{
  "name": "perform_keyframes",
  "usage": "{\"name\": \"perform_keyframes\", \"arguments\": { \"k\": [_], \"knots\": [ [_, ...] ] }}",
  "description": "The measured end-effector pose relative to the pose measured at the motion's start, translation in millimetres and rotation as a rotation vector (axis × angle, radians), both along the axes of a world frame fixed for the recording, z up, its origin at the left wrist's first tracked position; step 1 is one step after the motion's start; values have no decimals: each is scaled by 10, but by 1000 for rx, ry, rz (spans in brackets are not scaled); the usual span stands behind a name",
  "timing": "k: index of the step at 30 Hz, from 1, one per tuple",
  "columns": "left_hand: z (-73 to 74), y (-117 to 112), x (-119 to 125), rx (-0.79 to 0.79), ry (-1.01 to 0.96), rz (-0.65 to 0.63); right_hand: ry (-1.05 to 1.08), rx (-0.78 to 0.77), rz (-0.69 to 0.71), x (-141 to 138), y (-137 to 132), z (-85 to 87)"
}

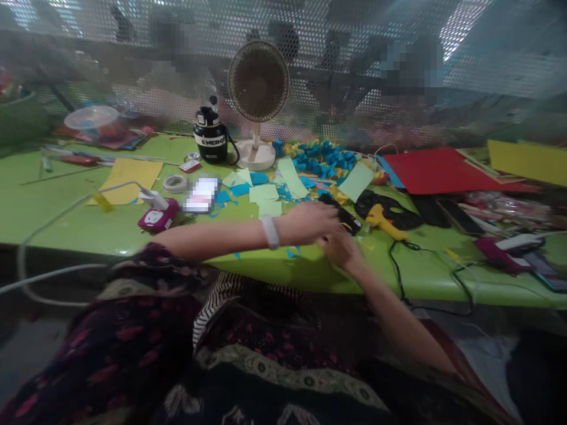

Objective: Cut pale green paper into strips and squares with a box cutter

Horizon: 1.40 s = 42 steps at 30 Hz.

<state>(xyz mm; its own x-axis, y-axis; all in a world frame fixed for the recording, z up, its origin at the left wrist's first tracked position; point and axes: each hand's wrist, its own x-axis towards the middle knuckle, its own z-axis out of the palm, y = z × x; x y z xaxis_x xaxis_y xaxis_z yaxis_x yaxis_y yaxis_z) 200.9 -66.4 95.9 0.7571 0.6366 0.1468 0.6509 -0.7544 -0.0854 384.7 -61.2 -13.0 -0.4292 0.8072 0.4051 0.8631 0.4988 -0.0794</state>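
My left hand [309, 224], with a pale band [270, 231] at its wrist, reaches across to the right over the front of the green table. Its fingers are bent and pressed together. Just below it is my right hand [342, 247], closed, its fingertips meeting those of the left. Whatever lies between the fingers is hidden and slightly blurred. Right behind the hands rests a black oblong object [349, 219] with a small white label. A yellow glue gun [385, 222] lies to the right, beside a flat black cut-out piece [401, 213]. Pale green paper pieces [264, 193] are just behind my left hand.
Blue and yellow paper bits [321, 159] are heaped behind, near a fan [257, 154] and a black jug [211, 141]. A phone [202, 195], tape roll [174, 183] and purple power adapter [158, 216] stand left. Red sheets [452, 171] and a black cord [398, 271] are right.
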Motion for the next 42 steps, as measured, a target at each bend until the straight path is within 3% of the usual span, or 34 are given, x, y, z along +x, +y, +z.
{"name": "perform_keyframes", "arguments": {
  "k": [2,5,7,9,14,24,31,42],
  "knots": [
    [-135,216,-581,-22,19,-149,-23,-58,-4,46,-56,23],
    [-445,393,-1319,-82,21,-65,-19,-131,24,111,-108,56],
    [-662,402,-1609,-128,11,-74,-6,-157,46,145,-114,69],
    [-837,365,-1725,-158,-23,-103,3,-175,62,175,-106,73],
    [-1026,301,-1604,-199,-38,-136,47,-165,25,238,-83,67],
    [-1091,327,-1522,-235,-290,-59,57,-171,17,295,-25,19],
    [-1143,335,-1529,-255,-337,-65,114,-207,43,280,-23,33],
    [-1207,394,-1520,-225,-219,-119,50,-313,250,305,-84,187]
  ]
}}
